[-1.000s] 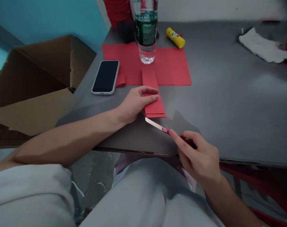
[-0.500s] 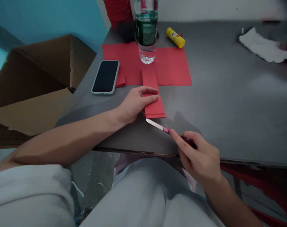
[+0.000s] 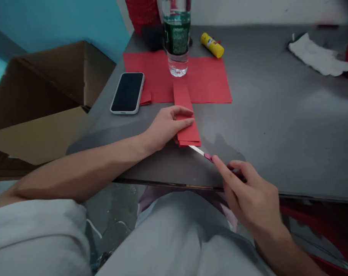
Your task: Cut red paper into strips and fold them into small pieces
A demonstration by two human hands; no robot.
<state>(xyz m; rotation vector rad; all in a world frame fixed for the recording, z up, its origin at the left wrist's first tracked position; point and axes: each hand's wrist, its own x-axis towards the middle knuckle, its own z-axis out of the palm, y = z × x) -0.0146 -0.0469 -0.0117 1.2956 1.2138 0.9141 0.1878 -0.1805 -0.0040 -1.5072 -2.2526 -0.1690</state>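
My left hand (image 3: 169, 126) is closed around a folded strip of red paper (image 3: 189, 132), with the thumb and fingers pressed on its upper face. The strip's far end lies over larger red paper sheets (image 3: 208, 82) on the table. In my right hand (image 3: 248, 191) is a utility knife (image 3: 208, 157) with a pinkish handle, the index finger stretched along it. Its pale blade (image 3: 196, 150) points left, and the tip is hidden under the near end of the strip.
A water bottle (image 3: 178, 42) stands on the red sheets. A phone (image 3: 128, 93) lies left, partly over red paper. Behind are a yellow glue stick (image 3: 212, 45) and, far right, white crumpled paper (image 3: 317, 55). A cardboard box (image 3: 41, 134) stands beside the grey table (image 3: 277, 134).
My right hand has moved the knife to the right, and less of the blade shows. The near end of the strip has shifted slightly, and its layers are now more skewed.
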